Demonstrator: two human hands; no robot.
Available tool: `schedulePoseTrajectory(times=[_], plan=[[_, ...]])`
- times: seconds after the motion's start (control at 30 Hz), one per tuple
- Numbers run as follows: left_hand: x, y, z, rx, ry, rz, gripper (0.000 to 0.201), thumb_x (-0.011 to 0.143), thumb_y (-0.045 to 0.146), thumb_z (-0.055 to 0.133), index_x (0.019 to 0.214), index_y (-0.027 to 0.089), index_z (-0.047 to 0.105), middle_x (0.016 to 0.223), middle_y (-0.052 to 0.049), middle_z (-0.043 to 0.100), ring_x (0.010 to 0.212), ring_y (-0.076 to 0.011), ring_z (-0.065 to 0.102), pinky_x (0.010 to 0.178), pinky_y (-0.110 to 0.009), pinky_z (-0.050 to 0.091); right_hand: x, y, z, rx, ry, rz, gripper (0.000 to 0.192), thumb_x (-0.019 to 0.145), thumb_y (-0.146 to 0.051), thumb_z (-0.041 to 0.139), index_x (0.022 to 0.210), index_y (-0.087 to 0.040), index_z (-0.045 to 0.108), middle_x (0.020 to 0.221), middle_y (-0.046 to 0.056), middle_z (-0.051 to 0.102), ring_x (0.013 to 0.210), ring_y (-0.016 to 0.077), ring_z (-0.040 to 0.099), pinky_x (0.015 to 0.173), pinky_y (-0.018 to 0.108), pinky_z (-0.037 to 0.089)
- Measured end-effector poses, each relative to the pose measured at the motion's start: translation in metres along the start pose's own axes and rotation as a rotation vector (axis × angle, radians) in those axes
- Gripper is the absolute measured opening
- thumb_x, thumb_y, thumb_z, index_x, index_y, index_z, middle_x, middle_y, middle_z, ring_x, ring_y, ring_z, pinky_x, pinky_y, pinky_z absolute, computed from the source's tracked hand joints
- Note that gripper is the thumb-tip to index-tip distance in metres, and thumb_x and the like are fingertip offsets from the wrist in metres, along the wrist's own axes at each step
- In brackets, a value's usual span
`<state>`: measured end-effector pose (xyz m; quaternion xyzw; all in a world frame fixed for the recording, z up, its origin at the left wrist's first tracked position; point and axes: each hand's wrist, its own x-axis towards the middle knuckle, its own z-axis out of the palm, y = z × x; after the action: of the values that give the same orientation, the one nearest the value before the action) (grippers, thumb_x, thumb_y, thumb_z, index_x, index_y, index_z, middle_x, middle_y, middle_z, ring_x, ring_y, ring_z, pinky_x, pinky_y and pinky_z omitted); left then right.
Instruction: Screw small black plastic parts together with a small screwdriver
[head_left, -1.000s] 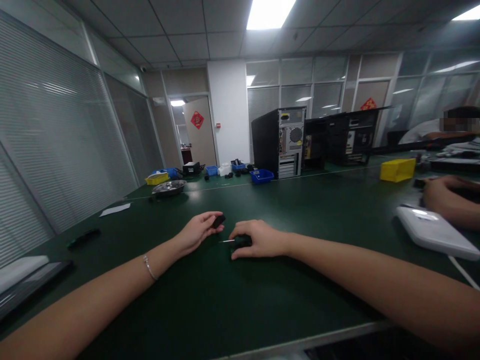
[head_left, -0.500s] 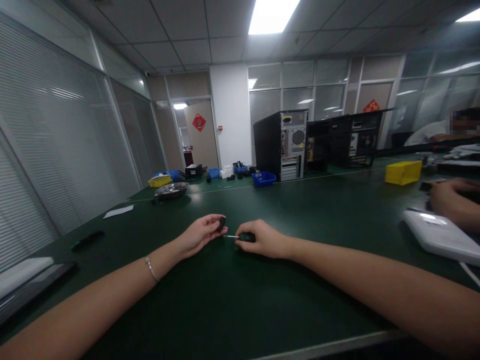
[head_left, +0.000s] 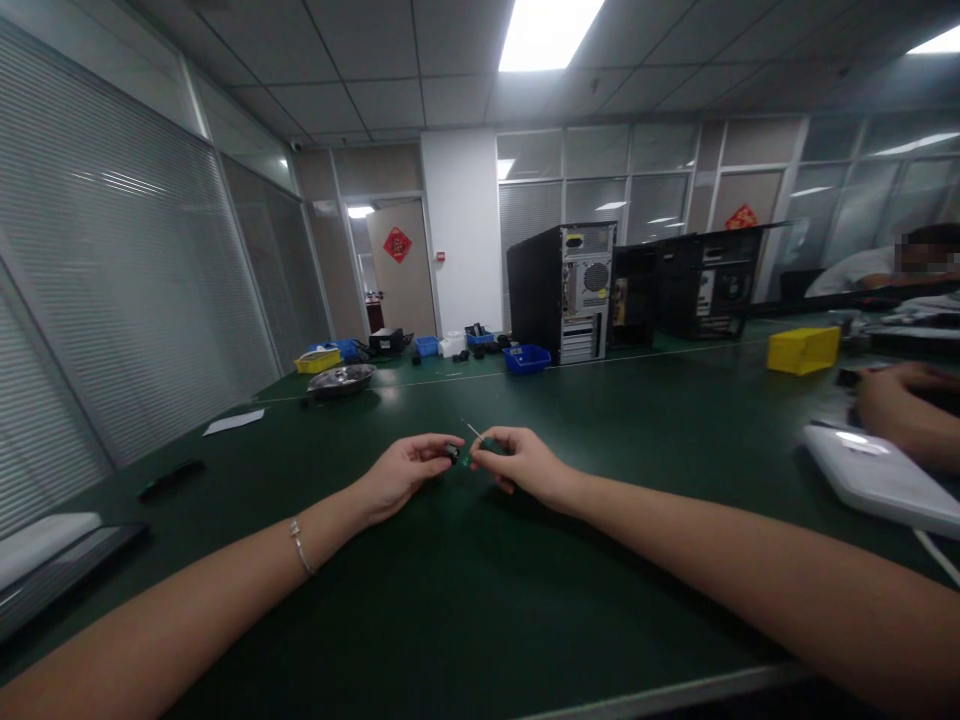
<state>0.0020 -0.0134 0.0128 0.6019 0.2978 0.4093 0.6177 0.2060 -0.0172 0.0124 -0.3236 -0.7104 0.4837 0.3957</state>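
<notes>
Over the middle of the green table [head_left: 480, 600], my left hand [head_left: 401, 478] pinches a small dark part [head_left: 452, 452] between thumb and fingers. Just to its right, my right hand [head_left: 525, 465] is closed around a screwdriver [head_left: 489, 443] with a dark green handle. Its thin metal shaft points up and to the left, away from the part. A tiny green piece [head_left: 466, 460], like a bit of circuit board, shows between the two hands at my right fingertips. Whether it is still joined to the dark part I cannot tell.
Computer towers [head_left: 562, 290], a blue bin [head_left: 527, 358] and a metal dish [head_left: 341, 380] stand across the table. A dark green tool [head_left: 171, 480] lies left. At right are a yellow bin [head_left: 802, 350], a white device [head_left: 877, 475] and another person's hand [head_left: 911, 405].
The screwdriver's shaft has swung from pointing left at the dark part to pointing up and left. My right hand has lifted slightly, and a green piece now shows between the hands.
</notes>
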Motion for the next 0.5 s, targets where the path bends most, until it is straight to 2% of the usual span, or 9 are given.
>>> schedulePoseTrajectory(times=[0.1,0.23,0.4,0.5], plan=[[0.0011,-0.0028,-0.0018,0.004,0.045,0.005,0.035,0.068,0.012,0.070,0.102,0.015,0.065,0.095,-0.007,0.067,0.090,-0.0166,0.059,0.089,-0.032,0.039,-0.0010,0.0000,0.0017,0.086,0.012,0.030,0.028,0.073,-0.038,0.063,0.083,-0.013,0.059,0.057,-0.004,0.050,0.043,0.0055,0.039,0.037,0.018,0.032],[0.0004,-0.0040,0.0003,0.007,0.007,-0.004,0.032,0.066,0.011,0.070,0.098,0.014,0.066,0.090,-0.007,0.068,0.088,-0.0166,0.060,0.086,-0.031,0.041,-0.0011,0.0007,0.0024,0.146,0.021,0.069,0.025,0.072,-0.035,0.064,0.083,-0.013,0.060,0.054,-0.005,0.047,0.043,0.0054,0.037,0.036,0.017,0.030],[-0.0013,-0.0031,0.0034,0.090,0.001,-0.005,0.034,0.069,0.016,0.068,0.103,0.015,0.064,0.096,-0.008,0.067,0.092,-0.0183,0.059,0.088,-0.034,0.041,0.0007,0.0045,0.0019,0.219,0.053,0.055,0.026,0.068,-0.033,0.068,0.083,-0.014,0.059,0.067,-0.001,0.056,0.045,0.0050,0.037,0.036,0.017,0.029],[-0.0003,-0.0050,0.0016,0.128,0.012,0.017,0.034,0.071,0.016,0.067,0.104,0.016,0.063,0.094,-0.006,0.067,0.090,-0.0170,0.059,0.086,-0.033,0.042,0.0014,0.0076,0.0009,0.243,0.038,0.051,0.026,0.068,-0.033,0.068,0.083,-0.014,0.060,0.067,-0.001,0.055,0.046,0.0050,0.038,0.037,0.017,0.029]])
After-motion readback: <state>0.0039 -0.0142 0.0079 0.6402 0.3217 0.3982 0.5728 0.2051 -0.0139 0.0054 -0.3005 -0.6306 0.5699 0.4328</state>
